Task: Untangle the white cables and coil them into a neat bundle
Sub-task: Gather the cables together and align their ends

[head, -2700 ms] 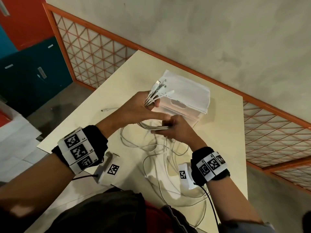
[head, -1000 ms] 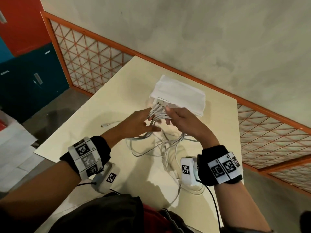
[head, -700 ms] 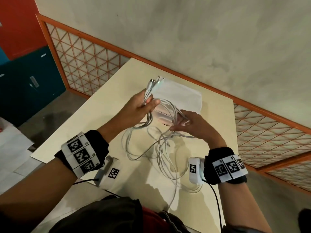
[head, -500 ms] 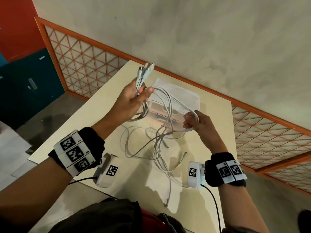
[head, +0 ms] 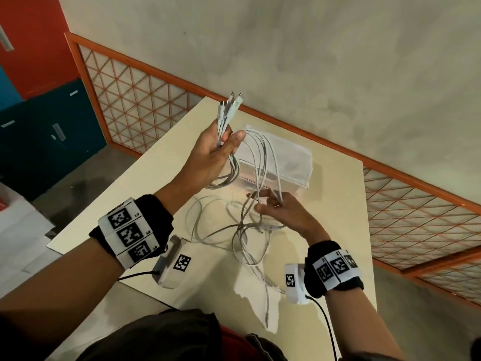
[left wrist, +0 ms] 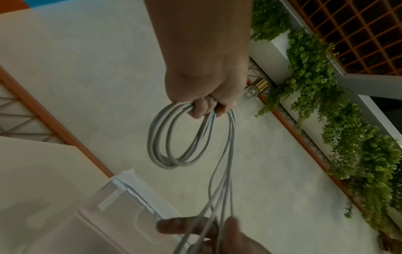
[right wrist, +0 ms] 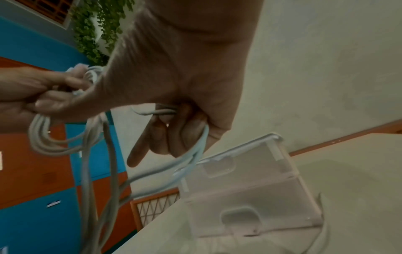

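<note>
My left hand (head: 218, 149) is raised above the table and grips a bunch of white cables (head: 260, 165) just below their plug ends (head: 230, 105), which stick up past my fingers. A small coil (left wrist: 174, 137) hangs from that fist. Several strands arch over and run down to my right hand (head: 273, 207), lower and to the right, whose curled fingers (right wrist: 174, 137) hold them. The rest of the white cables (head: 247, 238) lies in loose tangled loops on the cream table (head: 338, 204).
A clear plastic box with a white lid (head: 281, 160) stands on the table just behind both hands. An orange lattice railing (head: 135, 100) runs along the table's far edges. Blue and red cabinets (head: 39, 126) stand at the left.
My left hand has lifted the plug ends higher. My right hand has slid down the strands and come lower, drawing a fresh loop; fewer cables lie slack on the table.
</note>
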A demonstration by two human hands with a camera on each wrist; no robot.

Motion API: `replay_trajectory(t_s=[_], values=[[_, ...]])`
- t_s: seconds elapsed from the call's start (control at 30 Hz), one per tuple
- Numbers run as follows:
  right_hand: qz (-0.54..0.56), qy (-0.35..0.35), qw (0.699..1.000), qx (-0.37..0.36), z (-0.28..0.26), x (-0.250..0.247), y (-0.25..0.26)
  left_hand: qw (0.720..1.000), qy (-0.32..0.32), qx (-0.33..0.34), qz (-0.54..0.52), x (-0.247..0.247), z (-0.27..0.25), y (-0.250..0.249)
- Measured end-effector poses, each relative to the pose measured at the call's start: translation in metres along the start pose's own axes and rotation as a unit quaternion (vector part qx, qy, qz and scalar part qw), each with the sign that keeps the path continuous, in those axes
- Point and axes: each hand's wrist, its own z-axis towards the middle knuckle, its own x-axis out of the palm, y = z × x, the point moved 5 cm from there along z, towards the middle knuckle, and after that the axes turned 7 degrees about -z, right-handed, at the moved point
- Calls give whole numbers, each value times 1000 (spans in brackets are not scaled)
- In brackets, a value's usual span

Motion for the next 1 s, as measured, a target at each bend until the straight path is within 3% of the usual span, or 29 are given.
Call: replay_trajectory(t_s=[0.1,0.2,0.43,0.57,0.7,0.83,1.0], values=[[19,72,997,-4,3,22,5,1000,10,-6,1,10,-2,0],[74,86,993,-17,1,27,12,1000,8,-14,-7,13,-1,1],[90,129,988,-4,-10,21,6,999,-40,-24,-14,8,1,2],[160,64,985,13,-8,12,-11,997,-67,-2,-44,2,6,-2],[182,8,983,0,-8,1,-18,998,-42,6,-50,9,7,-8],[181,88,979,-27,-11,9,2,999,-35,2,-37,22,4,-3],[244,246,936,-59,-16,35,7,999,-38,0,-37,19,4,-1]])
